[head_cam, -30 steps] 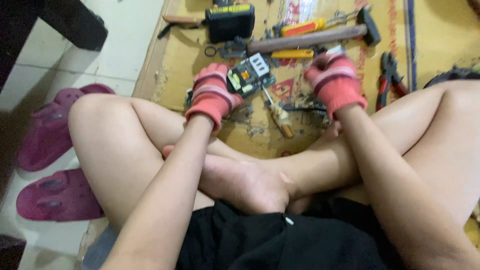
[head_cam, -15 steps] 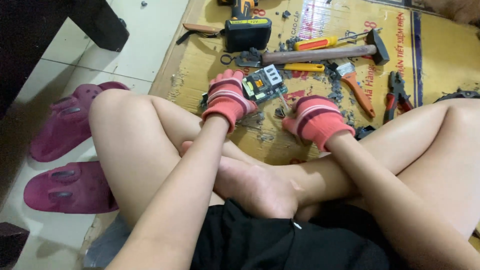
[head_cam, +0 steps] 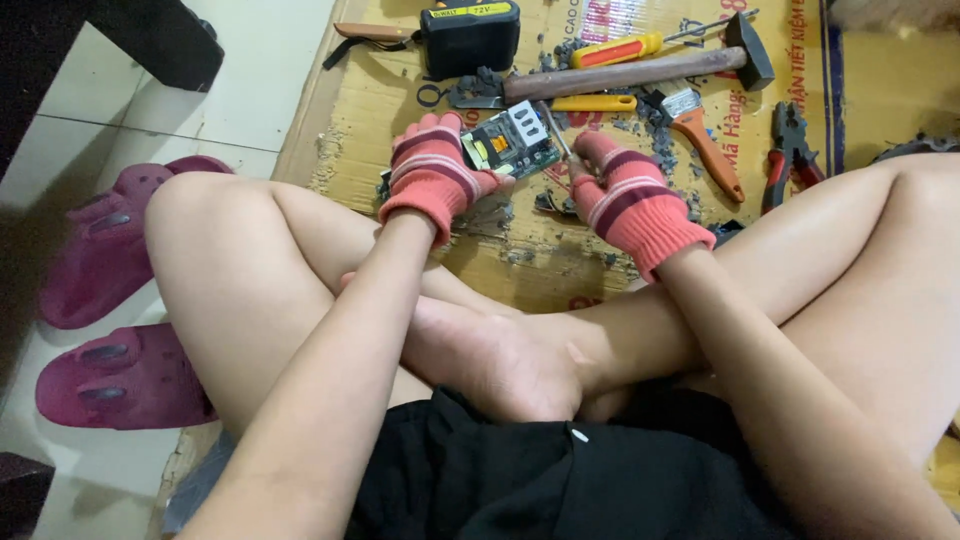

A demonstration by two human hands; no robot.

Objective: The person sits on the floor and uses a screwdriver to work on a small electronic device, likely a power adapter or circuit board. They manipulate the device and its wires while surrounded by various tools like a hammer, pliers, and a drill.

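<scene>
1. Red striped gloves cover both hands; the left hand (head_cam: 432, 175) grips the edge of the circuit board (head_cam: 512, 143) at upper centre, steadying it on the cardboard (head_cam: 340, 130).
2. Right hand (head_cam: 628, 195) clenches a thin tool (head_cam: 552, 125) tipped toward the board.
3. Hammer (head_cam: 620, 72) and brush (head_cam: 700, 135) lie just above, within reach.

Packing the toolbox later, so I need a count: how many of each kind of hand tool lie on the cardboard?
Hammer: 1
Yellow-handled screwdrivers: 2, one above the hammer, one below it
Paintbrush: 1
Pliers: 1
Total: 5
The gloved hands, left and right, are at the circuit board, not counted.
</scene>
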